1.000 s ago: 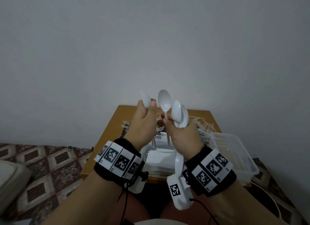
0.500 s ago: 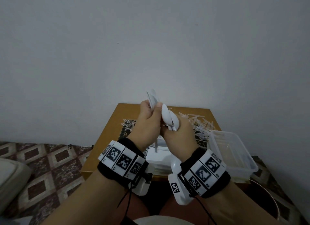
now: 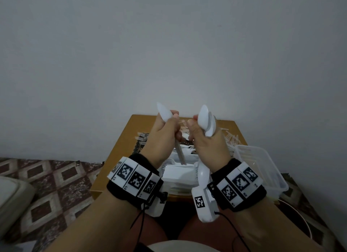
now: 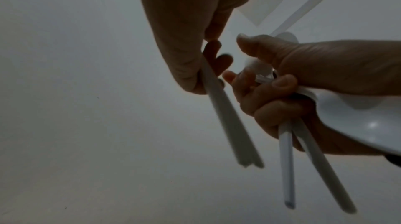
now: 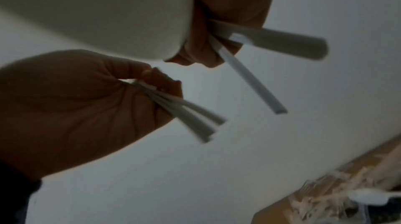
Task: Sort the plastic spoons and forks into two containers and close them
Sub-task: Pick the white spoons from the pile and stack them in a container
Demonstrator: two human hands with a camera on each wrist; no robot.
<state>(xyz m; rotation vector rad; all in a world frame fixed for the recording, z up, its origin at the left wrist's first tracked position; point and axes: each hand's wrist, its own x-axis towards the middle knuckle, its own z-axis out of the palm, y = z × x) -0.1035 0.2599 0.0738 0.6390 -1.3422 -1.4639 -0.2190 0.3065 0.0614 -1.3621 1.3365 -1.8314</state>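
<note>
Left hand (image 3: pixel 163 139) is raised above the small wooden table (image 3: pixel 124 150), its fingers curled round a bunch of white plastic spoons (image 3: pixel 165 114); the bowls stick up past the thumb and the handles (image 4: pixel 228 124) slant down out of the fist, as is seen in the left wrist view. At least two handles are counted there, though the exact number cannot be told.

Just beside it, not touching it, the right hand (image 3: pixel 206 144) is held at the same height, its fingers closed on a second bunch of spoons (image 3: pixel 206 122), bowls nested and pointing up. In the right wrist view two of these handles (image 5: pixel 249 76) are seen splayed apart below the fist.

Under the hands, toward the table's far edge, a scattered heap of clear plastic forks (image 3: pixel 229 139) is spread, with a few more forks showing near the left edge. At the near edge a white container (image 3: pixel 178 174) with spoons stacked in it is partly hidden by the wrists. At the table's right edge a clear plastic container (image 3: pixel 262 169) is seen with its top uncovered; whether it stands on the table or beside it cannot be told. Both wrists are bound with black bands carrying square printed markers (image 3: pixel 129 174).
</note>
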